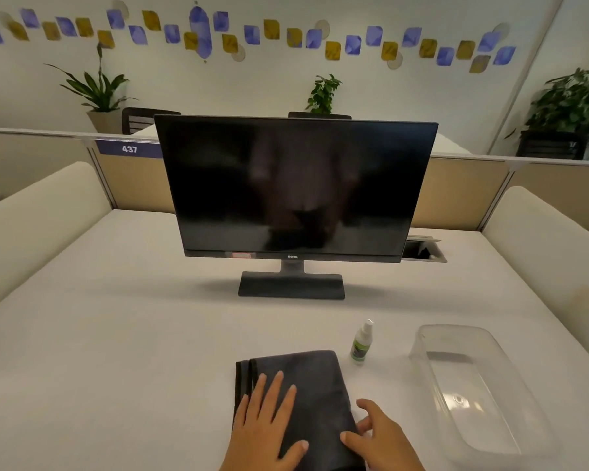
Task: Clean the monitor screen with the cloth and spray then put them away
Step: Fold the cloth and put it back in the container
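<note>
Both hands are on the folded dark cloth point(296, 399), which lies on the table point(116, 334) right in front of the person, long axis running toward the monitor point(296, 188). Left hand point(269, 423) lies flat on the cloth, fingers spread, pressing, not gripping. Right hand point(385, 436) sits at the cloth's right edge, thumb on the fabric, fingers loosely curled on the table beside it; nothing is clamped. Spray point(361, 341) stands upright just past the cloth's far right corner, apart from it, ahead of the right hand, so the right hand is clearly nearer to it. Clear bin point(422, 348) is further right, empty as far as visible, likely the put-away spot. Monitor stands centred, well beyond the cloth, screen dark; no droplets or wipe marks can be made out. Judgement: cleaning not begun or already done, cannot tell which; next reach is either forward-right for the spray or a lift of the cloth.
</note>
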Demonstrator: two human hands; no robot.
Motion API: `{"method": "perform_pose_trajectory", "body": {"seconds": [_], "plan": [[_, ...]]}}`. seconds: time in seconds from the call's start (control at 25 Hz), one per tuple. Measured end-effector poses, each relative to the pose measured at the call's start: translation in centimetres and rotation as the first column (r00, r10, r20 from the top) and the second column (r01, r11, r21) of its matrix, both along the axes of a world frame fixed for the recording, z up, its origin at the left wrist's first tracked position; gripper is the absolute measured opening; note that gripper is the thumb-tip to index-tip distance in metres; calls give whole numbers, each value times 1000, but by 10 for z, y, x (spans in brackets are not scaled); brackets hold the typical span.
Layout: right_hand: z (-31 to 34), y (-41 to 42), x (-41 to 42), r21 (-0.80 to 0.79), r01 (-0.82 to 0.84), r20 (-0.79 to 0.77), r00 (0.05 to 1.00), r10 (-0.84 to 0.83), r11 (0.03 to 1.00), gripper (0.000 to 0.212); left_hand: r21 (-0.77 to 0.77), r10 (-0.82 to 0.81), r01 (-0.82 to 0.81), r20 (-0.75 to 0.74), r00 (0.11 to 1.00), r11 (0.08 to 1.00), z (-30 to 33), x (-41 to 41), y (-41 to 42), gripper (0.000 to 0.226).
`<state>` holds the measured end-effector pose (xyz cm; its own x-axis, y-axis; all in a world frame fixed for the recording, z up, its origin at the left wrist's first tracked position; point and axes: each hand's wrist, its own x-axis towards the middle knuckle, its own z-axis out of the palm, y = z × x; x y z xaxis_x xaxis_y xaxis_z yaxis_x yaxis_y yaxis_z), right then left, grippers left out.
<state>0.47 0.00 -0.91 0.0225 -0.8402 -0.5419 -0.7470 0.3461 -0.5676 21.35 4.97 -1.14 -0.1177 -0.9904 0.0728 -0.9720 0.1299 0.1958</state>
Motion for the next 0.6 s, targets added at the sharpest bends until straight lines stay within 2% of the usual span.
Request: {"method": "perform_pose_trajectory", "body": {"seconds": [0.08,0.16,0.24,0.36,0.48,0.56,0.6], "plan": [[-2,7,3,8,-8,-31,999,8,1000,75,80,-81,73,108,991,994,-1,-7,1,103],[-3,12,7,38,3,-39,999,-2,999,76,109,-110,94,147,983,990,-10,-5,3,118],[-1,17,9,40,34,-68,997,-31,999,63,134,-113,95,140,984,987,-16,-1,4,121],[2,28,15,-69,163,-67,984,-167,984,27,139,-117,110,43,992,984,-21,1,6,109],[0,40,30,-170,323,55,946,-318,931,26,178,-112,127,-89,990,976,-27,1,7,95],[-1,49,43,-230,365,131,930,-343,902,30,214,-28,65,-174,984,975,-27,6,5,79],[-2,53,50,-261,375,160,925,-344,889,32,229,34,31,-275,961,973,-29,10,1,69]]}}
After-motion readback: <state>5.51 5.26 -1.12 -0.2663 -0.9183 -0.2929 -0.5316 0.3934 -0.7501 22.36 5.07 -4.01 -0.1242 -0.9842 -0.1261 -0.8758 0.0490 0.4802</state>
